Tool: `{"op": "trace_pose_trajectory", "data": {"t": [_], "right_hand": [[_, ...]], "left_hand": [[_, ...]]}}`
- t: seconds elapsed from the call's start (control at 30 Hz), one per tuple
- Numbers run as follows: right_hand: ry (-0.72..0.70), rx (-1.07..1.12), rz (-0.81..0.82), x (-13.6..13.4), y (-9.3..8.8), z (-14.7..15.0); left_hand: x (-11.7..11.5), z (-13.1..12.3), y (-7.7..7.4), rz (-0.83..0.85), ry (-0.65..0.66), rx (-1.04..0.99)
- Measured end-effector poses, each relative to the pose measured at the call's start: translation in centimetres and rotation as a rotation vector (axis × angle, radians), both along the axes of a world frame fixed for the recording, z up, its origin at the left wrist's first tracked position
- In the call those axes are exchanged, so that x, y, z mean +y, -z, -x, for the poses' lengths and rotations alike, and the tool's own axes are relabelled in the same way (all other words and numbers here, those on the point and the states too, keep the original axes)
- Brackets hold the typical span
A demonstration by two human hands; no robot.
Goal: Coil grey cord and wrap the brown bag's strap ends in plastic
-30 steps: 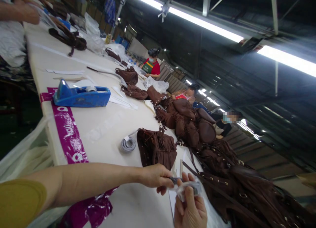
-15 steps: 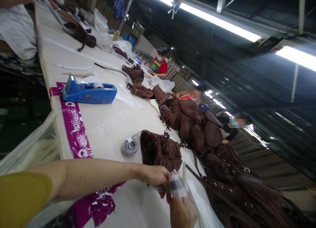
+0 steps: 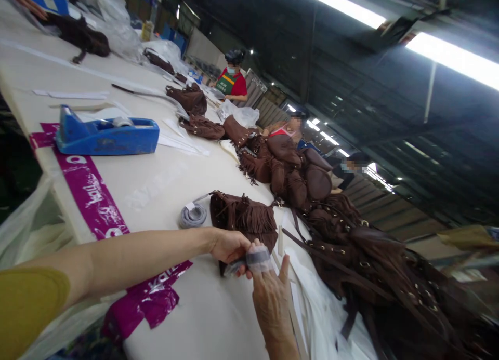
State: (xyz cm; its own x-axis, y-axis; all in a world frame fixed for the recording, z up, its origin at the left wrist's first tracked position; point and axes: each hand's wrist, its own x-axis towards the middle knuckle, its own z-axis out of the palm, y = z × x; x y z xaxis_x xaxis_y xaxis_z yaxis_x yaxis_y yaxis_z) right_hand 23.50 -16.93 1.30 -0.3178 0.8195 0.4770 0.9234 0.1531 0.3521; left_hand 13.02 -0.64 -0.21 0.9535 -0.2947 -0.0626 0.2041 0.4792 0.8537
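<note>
A broad white table [image 3: 210, 318] bears, at right, a heap of dark-brown leather bags [image 3: 296, 188] and, nearer, a single brown fringed bag [image 3: 255, 220]. The right hand [image 3: 271, 297], thumb spread, fingers nearly straight, now wears a translucent grey-centred strip [image 3: 259, 260] (material uncertain) around them; one second earlier its fingertips pinched it. The curled left hand [image 3: 231, 245] pinches its left end, suggesting winding in progress.

The white table [image 3: 206, 313] carries 1 blue tape dispenser [image 3: 109, 137], 1 grey coil [image 3: 193, 216], brown bags [image 3: 253, 214]
</note>
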Motion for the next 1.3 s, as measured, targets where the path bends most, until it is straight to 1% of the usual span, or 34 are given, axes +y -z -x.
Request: {"op": "trace_pose_trajectory", "data": {"t": [0.17,0.27,0.33,0.47,0.53,0.7,0.77,0.8,0.83,0.87,0.9,0.93,1.0,1.07,1.13,1.2,1.23,1.3], "right_hand": [[0.033,-0.023,-0.028,0.6,0.0,1.0],[0.063,-0.010,-0.023,0.8,0.0,1.5],[0.064,-0.010,0.005,0.7,-0.1,1.8],[0.075,-0.002,0.033,0.0,-0.5,2.3],[0.095,-0.002,0.048,-0.2,-0.7,2.5],[0.054,-0.069,0.082,-1.3,-0.6,2.4],[0.037,-0.066,0.160,-2.5,-0.3,1.5],[0.071,-0.025,0.217,-3.2,-0.2,0.7],[0.144,0.039,0.271,-3.8,0.0,-0.3],[0.247,0.116,0.318,-4.2,0.0,-1.6],[0.402,0.210,0.330,-4.4,0.0,-2.9],[0.520,0.265,0.326,-4.4,-0.1,-4.3],[0.684,0.334,0.303,-3.4,-0.2,-6.9],[0.764,0.367,0.318,-1.7,-0.2,-8.7],[0.830,0.403,0.353,0.3,0.1,-9.7],[0.888,0.434,0.384,2.0,0.4,-10.1],[0.913,0.451,0.393,2.7,0.5,-10.3],[0.953,0.491,0.393,3.6,0.5,-10.6]], "left_hand": [[0.0,0.1,-0.4,0.025,-0.007,0.078],[-0.5,0.4,-0.7,0.047,-0.080,0.118],[-0.6,0.8,-0.8,0.051,-0.113,0.104],[-0.6,1.6,-0.9,0.004,-0.054,0.057],[-1.0,1.8,-1.0,-0.042,-0.068,0.077],[-2.4,1.8,-1.8,-0.260,-0.258,0.047],[-2.3,2.0,-2.4,-0.328,-0.348,0.023],[-2.0,2.1,-2.8,-0.357,-0.404,0.012],[-1.5,2.2,-3.2,-0.400,-0.478,-0.001],[-1.0,2.4,-3.5,-0.454,-0.561,-0.015],[-0.5,2.5,-3.8,-0.512,-0.641,-0.030],[-0.1,2.6,-4.0,-0.577,-0.713,-0.047],[0.1,2.8,-4.2,-0.696,-0.814,-0.081],[-0.3,3.0,-4.0,-0.850,-0.836,-0.116],[-1.0,3.1,-3.6,-1.111,-0.803,-0.154],[-1.6,3.1,-3.2,-1.370,-0.733,-0.187],[-1.8,3.1,-3.0,-1.451,-0.702,-0.197],[-1.8,3.0,-2.9,-1.496,-0.671,-0.202]]}}
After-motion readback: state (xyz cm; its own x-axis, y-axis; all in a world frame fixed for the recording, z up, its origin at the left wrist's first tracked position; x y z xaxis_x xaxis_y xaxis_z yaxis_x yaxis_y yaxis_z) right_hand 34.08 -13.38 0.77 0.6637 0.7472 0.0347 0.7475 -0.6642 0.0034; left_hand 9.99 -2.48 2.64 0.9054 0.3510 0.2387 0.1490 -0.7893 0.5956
